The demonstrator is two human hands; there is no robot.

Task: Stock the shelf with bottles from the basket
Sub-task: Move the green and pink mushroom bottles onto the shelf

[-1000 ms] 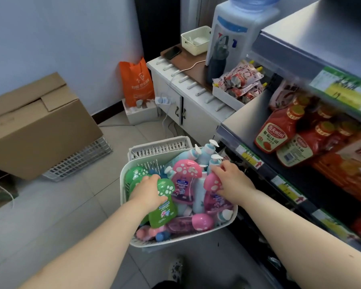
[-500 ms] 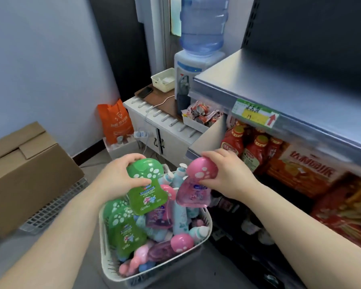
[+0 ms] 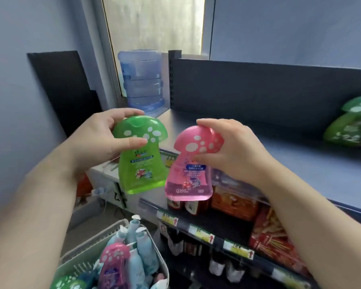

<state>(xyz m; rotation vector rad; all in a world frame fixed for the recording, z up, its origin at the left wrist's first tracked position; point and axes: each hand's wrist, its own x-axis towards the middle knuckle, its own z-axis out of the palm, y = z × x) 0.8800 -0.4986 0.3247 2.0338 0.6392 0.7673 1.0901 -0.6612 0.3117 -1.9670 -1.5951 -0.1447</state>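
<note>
Though blurry-labelled, green bottle [image 3: 143,174], pink bottle [image 3: 189,184].

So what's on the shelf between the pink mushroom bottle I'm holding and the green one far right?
Nothing: the head view shows bare grey metal shelf between the pink plastic mushroom bottle and the far-right green mushroom bottle.

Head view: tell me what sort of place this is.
Probably a small shop: metal shelving, price tags along the shelf edges, and packaged snacks stocked below. The water jug beside it suggests a modest or mock setup.
</note>
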